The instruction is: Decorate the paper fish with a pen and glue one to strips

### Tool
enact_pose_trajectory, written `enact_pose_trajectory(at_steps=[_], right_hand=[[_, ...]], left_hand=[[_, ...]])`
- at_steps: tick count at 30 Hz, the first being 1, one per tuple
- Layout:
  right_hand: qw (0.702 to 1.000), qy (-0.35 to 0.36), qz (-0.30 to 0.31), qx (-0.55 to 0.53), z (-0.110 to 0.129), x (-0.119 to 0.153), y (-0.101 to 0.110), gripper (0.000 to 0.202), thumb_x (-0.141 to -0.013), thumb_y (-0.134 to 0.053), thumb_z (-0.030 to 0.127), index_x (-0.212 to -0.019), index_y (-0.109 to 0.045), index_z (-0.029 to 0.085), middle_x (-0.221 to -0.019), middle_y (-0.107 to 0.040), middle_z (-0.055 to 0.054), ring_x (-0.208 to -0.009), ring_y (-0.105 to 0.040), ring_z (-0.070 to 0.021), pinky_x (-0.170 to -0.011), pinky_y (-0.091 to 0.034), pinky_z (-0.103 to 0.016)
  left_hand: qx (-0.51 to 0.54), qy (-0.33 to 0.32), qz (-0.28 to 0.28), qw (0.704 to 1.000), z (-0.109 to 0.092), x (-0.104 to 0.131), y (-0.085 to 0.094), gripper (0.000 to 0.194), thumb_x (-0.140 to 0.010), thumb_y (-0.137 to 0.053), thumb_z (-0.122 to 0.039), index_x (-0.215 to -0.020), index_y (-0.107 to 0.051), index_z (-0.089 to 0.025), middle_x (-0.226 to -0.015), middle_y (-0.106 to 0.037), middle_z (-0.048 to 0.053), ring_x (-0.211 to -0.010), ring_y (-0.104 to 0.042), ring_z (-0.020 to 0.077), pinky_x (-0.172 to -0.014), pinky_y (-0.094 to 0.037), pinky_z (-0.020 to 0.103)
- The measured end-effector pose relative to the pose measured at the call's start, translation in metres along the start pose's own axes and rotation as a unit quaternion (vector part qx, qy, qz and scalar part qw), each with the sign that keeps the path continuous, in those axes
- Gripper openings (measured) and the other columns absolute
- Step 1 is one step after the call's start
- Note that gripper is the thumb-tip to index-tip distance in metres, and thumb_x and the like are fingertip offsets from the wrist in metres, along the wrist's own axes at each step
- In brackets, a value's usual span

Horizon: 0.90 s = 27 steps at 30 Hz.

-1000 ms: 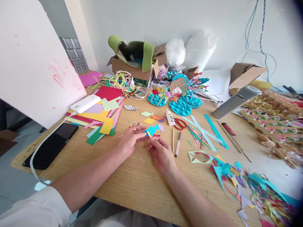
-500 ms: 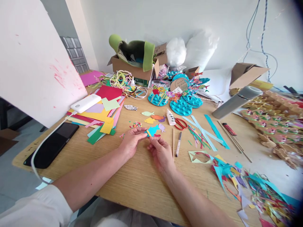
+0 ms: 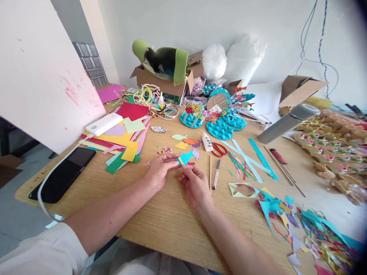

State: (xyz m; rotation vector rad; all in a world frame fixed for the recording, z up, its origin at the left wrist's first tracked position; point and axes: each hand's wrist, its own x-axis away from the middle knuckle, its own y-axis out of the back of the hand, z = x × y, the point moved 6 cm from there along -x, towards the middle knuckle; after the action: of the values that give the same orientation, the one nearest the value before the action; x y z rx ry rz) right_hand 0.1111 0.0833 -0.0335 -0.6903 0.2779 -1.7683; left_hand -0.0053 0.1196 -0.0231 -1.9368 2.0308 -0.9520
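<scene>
A blue paper fish [image 3: 187, 157] with a narrow yellow strip [image 3: 180, 161] across it is held just above the table. My left hand [image 3: 161, 170] pinches its left end between thumb and fingers. At its lower edge, my right hand [image 3: 196, 186] is closed, thumb against fingertips; the fingers partly hide the paper there. Just beyond lie a purple paper fish [image 3: 196, 154], a yellow one [image 3: 181, 145], an orange one [image 3: 190, 141] and a pale green one [image 3: 179, 137]. Small coloured paper bits [image 3: 164, 150] are scattered near my left fingers.
A glue bottle [image 3: 207, 142], red-handled scissors [image 3: 220, 150], a pen [image 3: 217, 174] and a wooden stick [image 3: 210, 172] lie to the right. Paper scraps [image 3: 272, 204] spread further right, before a grey flask [image 3: 286, 124]. Coloured sheets [image 3: 132, 111], a power bank [image 3: 104, 124] and a phone [image 3: 64, 173] lie left.
Both hands keep their hold on the blue fish, which has tilted very slightly. The camera view has shifted a little; nothing else has visibly moved.
</scene>
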Motion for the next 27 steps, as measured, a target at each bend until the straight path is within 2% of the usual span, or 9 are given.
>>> enact_pose_trajectory(at_steps=[19, 27], right_hand=[[1.0, 0.015, -0.008, 0.018, 0.0006, -0.0006, 0.0007, 0.029, -0.053, -0.087, 0.033, -0.063, -0.065, 0.017, -0.056, -0.057, 0.004, -0.05, -0.046, -0.0086, -0.049, -0.042, -0.023], [0.999, 0.027, -0.008, 0.041, 0.0019, -0.0003, -0.0007, 0.031, -0.053, -0.086, 0.035, -0.061, -0.063, 0.016, -0.056, -0.056, 0.004, -0.05, -0.047, -0.0084, -0.049, -0.042, -0.022]], left_hand=[[-0.004, 0.023, 0.025, 0.999, 0.0037, 0.0016, -0.0034, 0.031, -0.058, -0.075, -0.002, -0.087, -0.071, -0.012, -0.081, -0.073, 0.005, -0.078, -0.068, 0.015, -0.077, -0.052, 0.026], [0.008, 0.025, 0.023, 0.999, 0.0048, 0.0007, -0.0027, 0.028, -0.059, -0.08, -0.008, -0.084, -0.07, -0.012, -0.081, -0.073, 0.005, -0.073, -0.067, 0.0141, -0.077, -0.054, 0.028]])
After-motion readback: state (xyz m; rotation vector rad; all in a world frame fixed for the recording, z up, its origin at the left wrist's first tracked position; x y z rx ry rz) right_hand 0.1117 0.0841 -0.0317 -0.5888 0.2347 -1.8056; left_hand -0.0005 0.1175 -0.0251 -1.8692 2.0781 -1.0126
